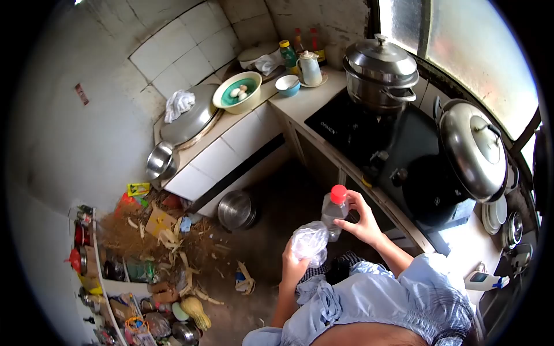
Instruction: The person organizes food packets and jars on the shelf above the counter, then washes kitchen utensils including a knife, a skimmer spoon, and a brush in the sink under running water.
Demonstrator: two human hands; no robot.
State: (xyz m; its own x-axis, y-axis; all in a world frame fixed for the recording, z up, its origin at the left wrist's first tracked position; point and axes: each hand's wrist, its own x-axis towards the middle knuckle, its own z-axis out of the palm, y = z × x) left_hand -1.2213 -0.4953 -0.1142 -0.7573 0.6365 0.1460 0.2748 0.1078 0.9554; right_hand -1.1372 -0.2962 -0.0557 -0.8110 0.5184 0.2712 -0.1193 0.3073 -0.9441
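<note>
In my right hand (363,220) is a clear plastic bottle (333,214) with a red cap, gripped between thumb and fingers and held nearly upright. My left hand (293,264) is closed around a crumpled clear plastic bag (310,242), just left of the bottle. Bag and bottle overlap in the view, and I cannot tell whether they touch. What the bag contains, if anything, does not show. Both hands are in front of my body, over the floor beside the stove counter.
A black stove (369,144) carries a steel steamer pot (381,75) and a lidded wok (473,150). Along the back counter stand a bowl of eggs (219,99), a blue bowl (287,86) and a jug (310,69). A metal basin (236,210) and husks (184,271) lie on the floor.
</note>
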